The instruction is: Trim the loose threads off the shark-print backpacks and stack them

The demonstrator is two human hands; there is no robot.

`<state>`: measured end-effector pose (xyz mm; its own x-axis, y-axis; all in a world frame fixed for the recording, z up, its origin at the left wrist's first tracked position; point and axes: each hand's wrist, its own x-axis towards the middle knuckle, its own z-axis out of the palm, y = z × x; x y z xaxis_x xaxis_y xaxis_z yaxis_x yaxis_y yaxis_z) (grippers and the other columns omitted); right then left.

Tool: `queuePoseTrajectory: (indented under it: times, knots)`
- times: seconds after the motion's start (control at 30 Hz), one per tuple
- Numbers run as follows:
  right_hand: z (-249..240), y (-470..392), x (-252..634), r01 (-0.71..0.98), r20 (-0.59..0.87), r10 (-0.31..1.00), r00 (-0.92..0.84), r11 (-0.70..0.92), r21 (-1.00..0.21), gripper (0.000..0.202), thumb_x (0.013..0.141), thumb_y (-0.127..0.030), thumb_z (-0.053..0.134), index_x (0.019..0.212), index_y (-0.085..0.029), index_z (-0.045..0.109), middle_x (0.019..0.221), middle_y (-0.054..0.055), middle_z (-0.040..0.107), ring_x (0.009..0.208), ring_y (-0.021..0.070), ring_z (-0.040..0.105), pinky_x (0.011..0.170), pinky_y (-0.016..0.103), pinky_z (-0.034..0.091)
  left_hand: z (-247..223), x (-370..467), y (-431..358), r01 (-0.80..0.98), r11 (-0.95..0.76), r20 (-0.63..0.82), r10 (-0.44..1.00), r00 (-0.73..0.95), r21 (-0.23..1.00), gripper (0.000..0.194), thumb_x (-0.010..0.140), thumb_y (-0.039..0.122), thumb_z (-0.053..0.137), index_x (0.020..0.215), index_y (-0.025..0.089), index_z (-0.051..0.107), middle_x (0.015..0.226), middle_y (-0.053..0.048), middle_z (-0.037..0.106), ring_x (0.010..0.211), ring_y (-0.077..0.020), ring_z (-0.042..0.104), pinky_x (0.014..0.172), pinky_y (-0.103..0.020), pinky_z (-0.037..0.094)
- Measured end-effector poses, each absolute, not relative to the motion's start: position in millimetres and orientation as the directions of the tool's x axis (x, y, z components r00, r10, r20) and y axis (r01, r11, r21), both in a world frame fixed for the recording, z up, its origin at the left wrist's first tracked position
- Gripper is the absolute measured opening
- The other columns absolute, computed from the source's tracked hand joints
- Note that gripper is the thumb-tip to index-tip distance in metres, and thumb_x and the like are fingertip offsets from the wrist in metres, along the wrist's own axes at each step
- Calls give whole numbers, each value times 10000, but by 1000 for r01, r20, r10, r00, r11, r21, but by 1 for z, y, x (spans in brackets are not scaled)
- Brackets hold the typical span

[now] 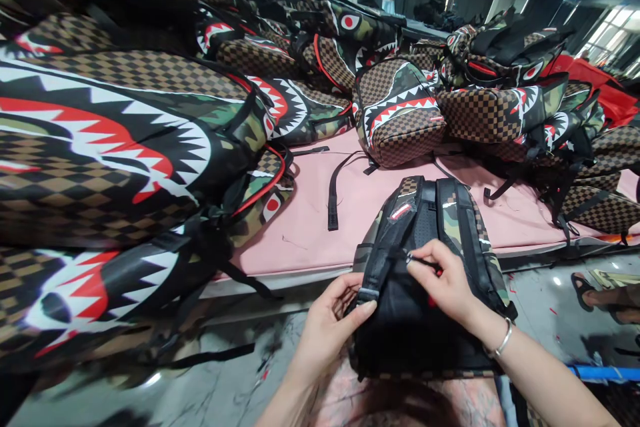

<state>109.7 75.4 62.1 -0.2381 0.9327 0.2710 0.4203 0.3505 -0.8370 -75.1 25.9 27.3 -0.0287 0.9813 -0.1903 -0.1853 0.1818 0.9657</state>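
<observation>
A backpack (413,333) with black back padding, brown checks and camouflage sides leans over the near edge of the pink table, its shoulder straps facing me. With thumb and fingers closed, my left hand (333,317) grips the left shoulder strap (373,280) near its buckle. My right hand (445,283) is closed around a small black tool (425,263) with a shiny tip and a bit of red; its exact kind is mostly hidden by the fingers. That tip is close to the left strap, over the back panel. Whether it touches the strap, I cannot tell.
Large shark-mouth backpacks (100,127) are piled close on the left. More backpacks (403,113) lie across the back and right of the pink table (310,213). Loose black straps (333,193) trail over it. Another person's foot (593,297) shows on the floor at right.
</observation>
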Motion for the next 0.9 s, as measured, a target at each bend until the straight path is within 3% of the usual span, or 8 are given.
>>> queuePoseTrajectory:
  times: [0.1,0.2,0.3,0.43,0.53,0.63,0.7,0.9]
  knots:
    - [61,93,112,403,178,978,-109,207,-892,301,725,-370,628,951,-178,578,642,-32,583,571,116,522,537,218,401,28,-76,27,-44,114,-116,993,-28,992,310,616,282,714,899,193,623,887,-41,655,873,-217,582,807,-298,436]
    - [56,104,111,456,68,987,-147,128,-881,197,667,-350,668,724,-169,618,605,-26,581,572,122,515,556,226,386,30,-75,30,50,71,-72,997,15,996,330,616,288,713,919,198,619,941,-52,640,922,-228,564,847,-309,417]
    - [53,105,107,413,36,983,-181,109,-904,255,698,-355,624,547,-163,551,531,-36,522,532,105,466,533,217,349,35,-75,40,-19,119,-117,988,98,993,384,655,335,672,1002,193,591,951,-63,633,874,-211,581,806,-307,445]
    - [57,101,101,271,70,975,-209,127,-954,291,687,-367,623,524,-167,488,503,-57,438,501,85,389,500,206,307,44,-75,60,-55,121,-122,992,-15,991,420,658,340,658,1046,203,576,869,-34,624,738,-172,592,655,-263,477]
    - [65,99,94,219,106,959,-261,166,-961,280,696,-369,616,543,-166,500,521,-54,445,509,83,384,499,202,308,47,-71,72,115,-17,22,999,-45,993,342,617,284,684,948,210,645,891,-41,641,680,-172,584,616,-271,484]
    - [68,97,85,241,144,927,-346,236,-941,292,714,-386,612,551,-164,515,511,-56,430,501,79,373,479,196,295,47,-64,77,339,-212,242,969,-49,917,162,651,184,591,782,214,679,874,-51,660,750,-203,595,707,-304,488]
    - [68,95,81,272,153,917,-368,263,-926,303,730,-390,603,549,-164,511,513,-55,428,503,79,382,477,193,299,44,-59,77,454,-281,354,932,-81,845,184,673,127,509,742,208,658,819,-53,654,794,-211,597,759,-312,474]
    - [71,88,97,486,168,962,-217,256,-836,176,778,-345,565,872,-203,520,689,-38,578,573,107,524,532,196,382,26,-54,71,530,-176,387,865,-319,829,104,810,244,461,773,201,549,773,-42,611,755,-201,587,729,-313,452]
